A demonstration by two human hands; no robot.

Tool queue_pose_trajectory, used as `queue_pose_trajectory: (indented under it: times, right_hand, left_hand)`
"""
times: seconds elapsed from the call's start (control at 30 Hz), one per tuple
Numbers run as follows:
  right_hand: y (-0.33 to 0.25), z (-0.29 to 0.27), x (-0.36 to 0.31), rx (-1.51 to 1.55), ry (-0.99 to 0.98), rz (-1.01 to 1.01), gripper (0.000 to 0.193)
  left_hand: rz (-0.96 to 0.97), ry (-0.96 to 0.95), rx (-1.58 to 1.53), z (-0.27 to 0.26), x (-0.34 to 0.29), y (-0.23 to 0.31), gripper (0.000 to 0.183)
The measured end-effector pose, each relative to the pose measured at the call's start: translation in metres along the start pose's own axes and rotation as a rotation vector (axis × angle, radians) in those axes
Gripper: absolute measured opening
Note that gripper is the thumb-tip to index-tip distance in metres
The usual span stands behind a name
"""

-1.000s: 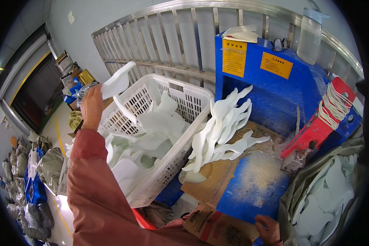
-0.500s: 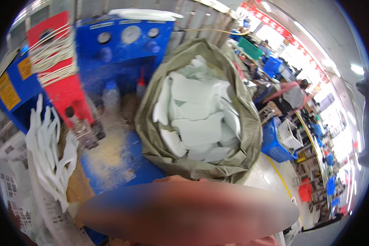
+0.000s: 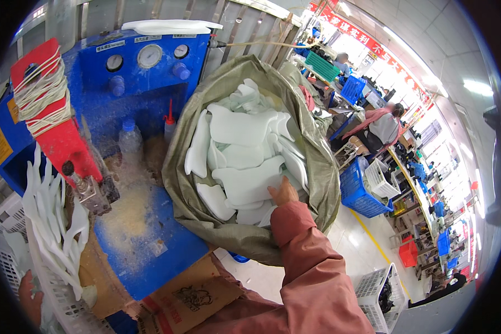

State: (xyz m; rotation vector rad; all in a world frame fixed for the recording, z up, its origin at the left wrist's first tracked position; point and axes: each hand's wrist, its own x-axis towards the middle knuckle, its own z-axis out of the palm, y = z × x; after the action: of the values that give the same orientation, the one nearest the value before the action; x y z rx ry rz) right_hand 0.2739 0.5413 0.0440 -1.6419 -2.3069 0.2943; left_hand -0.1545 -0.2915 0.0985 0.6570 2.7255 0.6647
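Note:
A large olive-green woven sack [image 3: 250, 242] stands open before me, filled with curved white foam-like pads. My right hand [image 3: 285, 192] reaches into it, fingers closed at the right edge of a broad white pad [image 3: 249, 181] on top of the pile. At the lower left, my left hand [image 3: 30, 298] is partly visible by a white perforated plastic basket [image 3: 67, 295]; its fingers are mostly hidden. Long, narrow white strips [image 3: 53, 217] stick up from that basket, beside the hand.
A blue machine [image 3: 145, 72] with gauges and a red, cord-wrapped arm [image 3: 55, 117] stands left of the sack. Dust covers its blue plate [image 3: 150, 245], with a cardboard box [image 3: 195, 298] below. Right are a blue crate [image 3: 364, 189], a white basket [image 3: 378, 295] and a seated person [image 3: 381, 128].
My right hand and sleeve now show over the sack, at a pad. My left hand now shows by the basket. The view has shifted, so the sack and machine sit farther left.

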Motion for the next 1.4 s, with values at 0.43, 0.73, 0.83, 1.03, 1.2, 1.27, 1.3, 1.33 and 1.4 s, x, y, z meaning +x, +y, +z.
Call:
queue_pose_trajectory:
  times: [0.43, 0.73, 0.83, 1.03, 1.2, 1.27, 1.3, 1.33, 1.4]
  right_hand:
    - [-0.041, -0.013, -0.041, 0.089, 0.611, -0.574, 0.024]
    - [-0.079, -0.139, -0.123, 1.089, 0.067, -0.392, 0.007]
    - [-0.104, -0.107, -0.176, 1.242, -0.252, -0.398, 0.017]
    - [-0.158, -0.016, -0.232, 1.586, -0.711, -0.250, 0.029]
    - [-0.193, 0.006, -0.244, 1.450, -0.824, -0.218, 0.024]
    - [-0.206, 0.012, -0.245, 1.307, -0.956, -0.293, 0.023]
    - [-0.211, 0.014, -0.245, 1.188, -1.022, -0.271, 0.023]
    - [-0.217, 0.015, -0.243, 1.165, -1.000, -0.317, 0.024]
    - [-0.231, 0.022, -0.238, 1.248, -1.026, -0.288, 0.022]
  left_hand:
    - [0.383, -0.279, -0.042, 0.116, 0.007, 0.218, 0.061]
    - [0.194, -0.434, -0.956, 0.187, -0.015, 0.287, 0.074]
    - [0.230, -0.595, -1.369, 0.209, -0.033, 0.314, 0.092]
    - [-0.017, -0.308, -1.532, 0.198, -0.053, 0.319, 0.087]
    - [0.000, -0.230, -1.572, 0.173, -0.058, 0.291, 0.066]
    - [-0.035, -0.074, -1.399, 0.176, -0.053, 0.283, 0.058]
    - [-0.049, -0.012, -1.314, 0.178, -0.052, 0.279, 0.054]
    - [-0.077, 0.013, -1.333, 0.179, -0.050, 0.275, 0.044]
    - [-0.096, -0.034, -1.305, 0.176, -0.050, 0.265, 0.042]
